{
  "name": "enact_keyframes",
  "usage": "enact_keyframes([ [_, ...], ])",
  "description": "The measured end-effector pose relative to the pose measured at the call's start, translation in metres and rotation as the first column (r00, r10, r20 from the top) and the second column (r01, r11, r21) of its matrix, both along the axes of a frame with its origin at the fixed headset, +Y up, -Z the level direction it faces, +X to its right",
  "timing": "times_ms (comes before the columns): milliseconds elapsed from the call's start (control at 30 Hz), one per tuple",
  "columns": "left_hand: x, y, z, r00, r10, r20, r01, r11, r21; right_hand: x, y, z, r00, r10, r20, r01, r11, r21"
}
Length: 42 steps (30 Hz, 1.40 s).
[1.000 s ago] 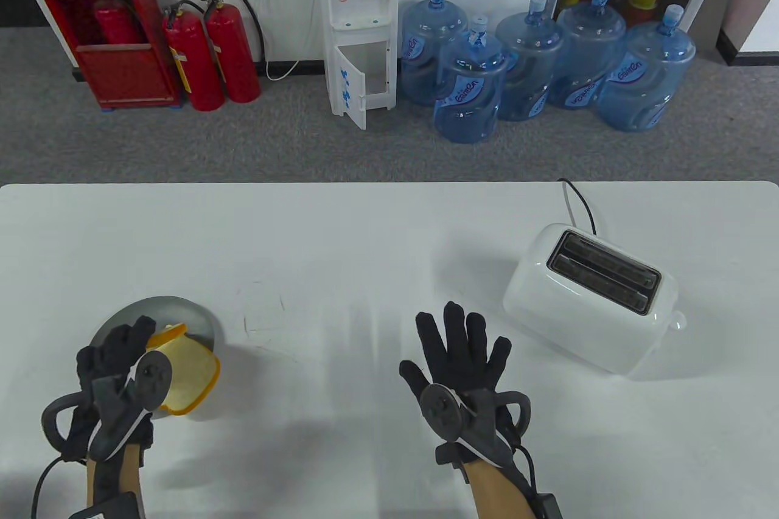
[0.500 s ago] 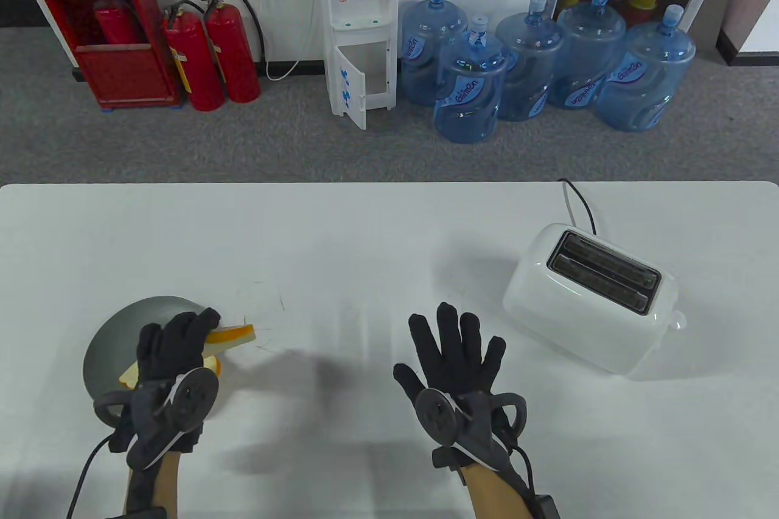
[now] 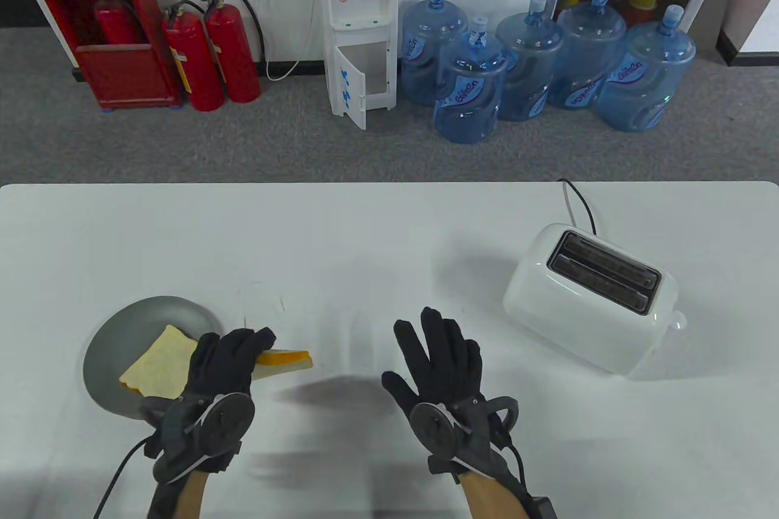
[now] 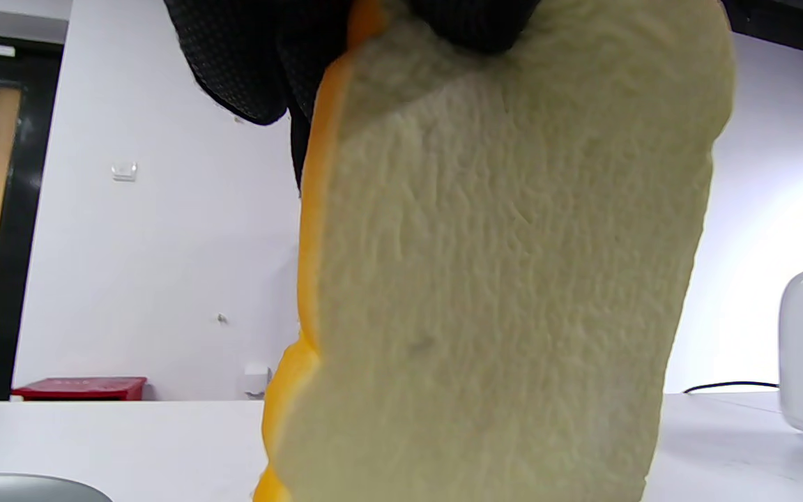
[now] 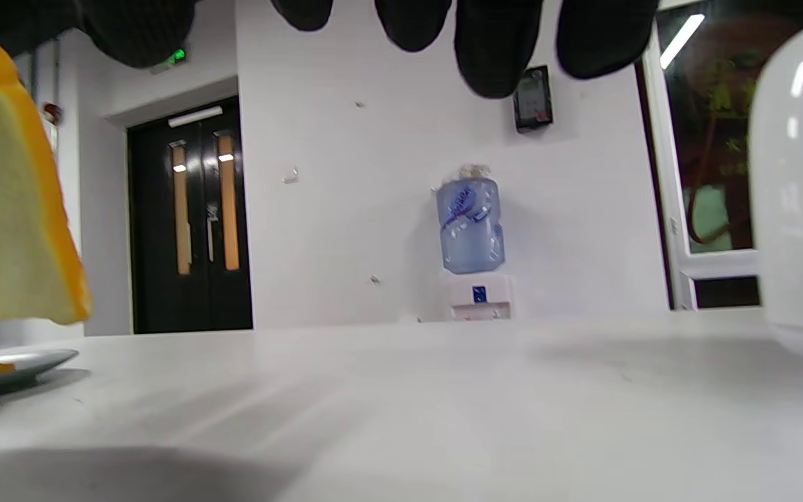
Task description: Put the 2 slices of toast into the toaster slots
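My left hand (image 3: 231, 355) grips a pale toast slice with an orange crust (image 3: 286, 359), held above the table just right of the grey plate (image 3: 106, 342). In the left wrist view that slice (image 4: 499, 279) hangs from my fingers and fills the frame. A second slice (image 3: 159, 365) lies flat on the plate. The white toaster (image 3: 587, 300) stands at the right with both slots empty. My right hand (image 3: 435, 355) hovers with its fingers spread between the held slice and the toaster, holding nothing. The right wrist view shows the held slice (image 5: 11, 209) at the left and the toaster (image 5: 799, 195) at the right.
The toaster's black cord (image 3: 578, 199) runs off the table's far edge. Beyond the table stand several blue water bottles (image 3: 468, 87), a white dispenser (image 3: 359, 26) and red fire extinguishers (image 3: 210, 56) on the floor.
My left hand has lifted one slice off the plate and carried it right, uncovering the second slice. My right hand has drifted slightly left.
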State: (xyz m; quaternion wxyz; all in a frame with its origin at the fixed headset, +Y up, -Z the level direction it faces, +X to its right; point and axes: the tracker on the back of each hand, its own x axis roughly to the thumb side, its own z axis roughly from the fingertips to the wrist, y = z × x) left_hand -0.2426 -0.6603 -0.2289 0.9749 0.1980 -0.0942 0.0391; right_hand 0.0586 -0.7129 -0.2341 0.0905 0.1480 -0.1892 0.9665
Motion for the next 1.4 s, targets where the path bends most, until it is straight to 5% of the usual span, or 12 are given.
enact_keyframes([
  [700, 0.034, -0.01, 0.007, 0.969, 0.076, 0.237, -0.036, 0.985, -0.166, -0.042, 0.012, 0.031, 0.945, -0.006, -0.328, 0.05, 0.991, 0.126],
  [1400, 0.041, -0.015, 0.009, 0.93, 0.191, 0.315, -0.117, 0.964, -0.239, -0.055, 0.011, 0.036, 0.932, 0.027, -0.362, 0.034, 0.986, 0.162],
])
